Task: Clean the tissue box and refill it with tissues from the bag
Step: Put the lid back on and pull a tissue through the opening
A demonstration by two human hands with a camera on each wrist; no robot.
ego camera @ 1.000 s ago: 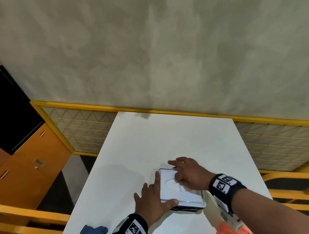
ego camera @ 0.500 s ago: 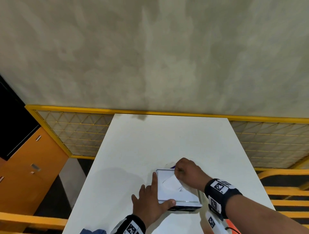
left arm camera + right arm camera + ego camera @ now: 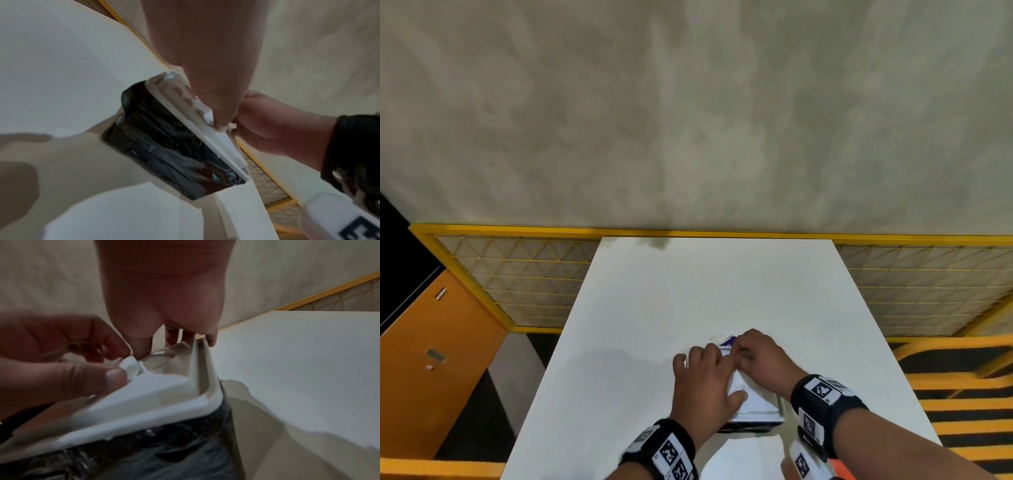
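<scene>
The tissue box [image 3: 762, 402] has a white lid and a dark body [image 3: 164, 146] and stands on the white table near its front edge. A white tissue [image 3: 738, 380] sticks up from the lid's slot. My right hand [image 3: 756, 356] reaches over the far side of the lid and pinches the tissue [image 3: 129, 366] with its fingertips. Lying over the lid's left half, my left hand [image 3: 705, 377] bends its fingers onto the same tissue, and its thumb [image 3: 92, 378] presses at the tissue's near end. The slot itself is hidden by both hands.
A scrap of blue-and-white packaging [image 3: 729, 340] peeks out behind the hands. The white table [image 3: 705, 291] reaches back to a yellow-framed mesh panel [image 3: 517, 284]. An orange cabinet [image 3: 438, 349] stands to the left, and yellow-and-black stripes [image 3: 962, 394] lie to the right.
My left hand slid from beside the box onto the lid and met the right hand at the slot. The tissue was drawn up out of the slot.
</scene>
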